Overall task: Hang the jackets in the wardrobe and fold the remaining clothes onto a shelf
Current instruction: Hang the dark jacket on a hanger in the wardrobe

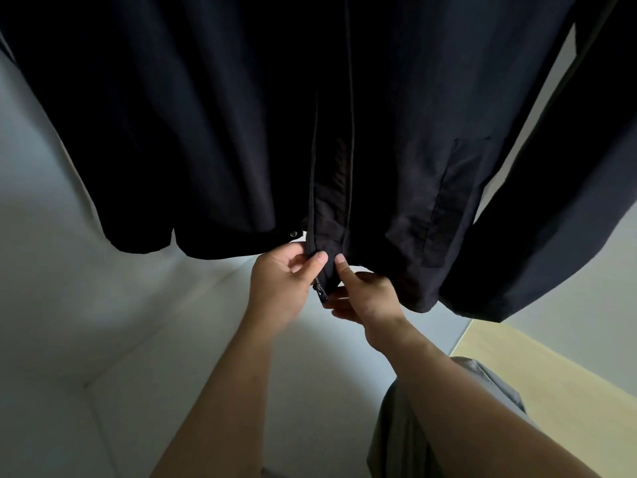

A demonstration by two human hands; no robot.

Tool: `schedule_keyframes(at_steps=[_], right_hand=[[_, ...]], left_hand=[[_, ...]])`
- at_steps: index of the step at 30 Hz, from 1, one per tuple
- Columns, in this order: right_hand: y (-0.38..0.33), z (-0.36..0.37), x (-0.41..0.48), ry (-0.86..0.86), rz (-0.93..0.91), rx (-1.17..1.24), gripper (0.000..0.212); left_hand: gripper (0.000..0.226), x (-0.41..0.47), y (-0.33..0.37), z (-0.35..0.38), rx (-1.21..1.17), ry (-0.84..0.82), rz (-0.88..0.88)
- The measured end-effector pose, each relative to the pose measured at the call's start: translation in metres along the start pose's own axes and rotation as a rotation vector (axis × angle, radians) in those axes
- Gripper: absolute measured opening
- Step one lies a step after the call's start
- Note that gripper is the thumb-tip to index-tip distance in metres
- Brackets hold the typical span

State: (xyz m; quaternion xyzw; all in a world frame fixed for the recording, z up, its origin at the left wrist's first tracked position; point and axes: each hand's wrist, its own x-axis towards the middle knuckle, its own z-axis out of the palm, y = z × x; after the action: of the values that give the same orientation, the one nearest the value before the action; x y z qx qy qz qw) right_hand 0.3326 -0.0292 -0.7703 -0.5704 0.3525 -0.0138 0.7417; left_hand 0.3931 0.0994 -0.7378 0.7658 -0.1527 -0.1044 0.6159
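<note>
Navy jacket, hands pinching hem, grey fabric

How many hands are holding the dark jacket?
2. The left hand pinches the jacket hem left of the zipper; the right hand pinches it on the right.

The jacket is navy, nearly black, its zipper silvery. Wardrobe walls are pale grey, the floor yellowish.

Probably one jacket, one zipper — two hands.
</note>
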Motion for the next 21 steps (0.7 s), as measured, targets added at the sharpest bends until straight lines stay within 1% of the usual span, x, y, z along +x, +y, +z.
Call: schedule_keyframes(at_steps=[2, 5, 8, 10, 12, 15, 18, 21], right_hand=[[0.002, 0.003, -0.002, 0.001, 0.001, 0.019, 0.055], [0.001, 0.003, -0.005, -0.044, -0.083, 0.047, 0.042], [-0.006, -0.001, -0.010, -0.184, -0.105, 0.067, 0.032], [-0.009, -0.005, -0.015, -0.259, -0.102, 0.059, 0.030], [-0.008, -0.007, -0.018, -0.241, -0.147, -0.025, 0.024], [-0.004, -0.005, -0.021, -0.159, -0.251, -0.155, 0.015], [-0.003, -0.004, -0.021, -0.121, -0.322, -0.223, 0.011], [-0.003, -0.005, -0.020, -0.133, -0.302, -0.207, 0.012]], left_hand=[[0.014, 0.000, -0.001, 0.000, 0.087, -0.015, -0.005], [0.016, 0.000, -0.001, 0.002, 0.138, 0.001, -0.019], [0.019, 0.005, -0.002, 0.002, 0.124, 0.038, -0.028], [0.025, 0.008, -0.003, 0.002, 0.125, 0.064, -0.025], [0.034, 0.011, -0.006, 0.004, 0.121, 0.082, -0.023], [0.038, 0.013, -0.008, 0.008, 0.124, 0.097, -0.013], [0.046, 0.016, -0.009, 0.010, 0.129, 0.113, -0.013], [0.052, 0.017, -0.009, 0.010, 0.170, 0.153, 0.012]])
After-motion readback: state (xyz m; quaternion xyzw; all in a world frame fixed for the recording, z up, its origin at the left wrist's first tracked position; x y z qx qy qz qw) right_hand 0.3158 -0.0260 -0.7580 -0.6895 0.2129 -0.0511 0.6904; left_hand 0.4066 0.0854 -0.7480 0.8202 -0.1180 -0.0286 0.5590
